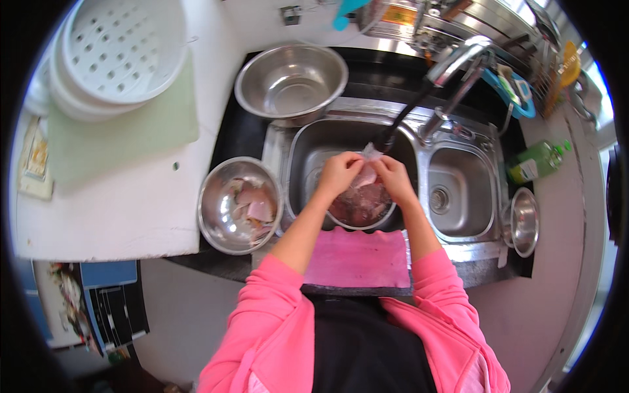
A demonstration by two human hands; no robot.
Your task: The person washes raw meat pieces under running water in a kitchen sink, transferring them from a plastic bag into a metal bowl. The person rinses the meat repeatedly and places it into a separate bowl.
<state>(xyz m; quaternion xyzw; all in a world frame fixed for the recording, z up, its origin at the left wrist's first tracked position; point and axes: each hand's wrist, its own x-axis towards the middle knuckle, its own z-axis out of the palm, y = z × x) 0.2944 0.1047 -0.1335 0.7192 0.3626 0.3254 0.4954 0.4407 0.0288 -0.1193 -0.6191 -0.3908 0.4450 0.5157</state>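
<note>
My left hand (340, 173) and my right hand (393, 178) meet over the large sink basin (309, 142). Between my fingertips I hold a pale, whitish piece of meat or skin (369, 151), pinched from both sides. Directly below is a metal bowl (361, 227) standing in the basin, filled with dark reddish meat (361, 202) in liquid. A black faucet hose (400, 120) hangs down to just behind the held piece; whether water runs from it cannot be made out. Left of the basin, a steel bowl (211, 216) contains pinkish and pale scraps (259, 210).
A wide steel basin (290, 91) stands behind the sink. To the right are a small sink (462, 182), a green soap bottle (535, 162) and a small steel bowl (525, 222). A pink cloth (358, 258) covers the front edge. White perforated tubs (118, 54) stand on the left counter.
</note>
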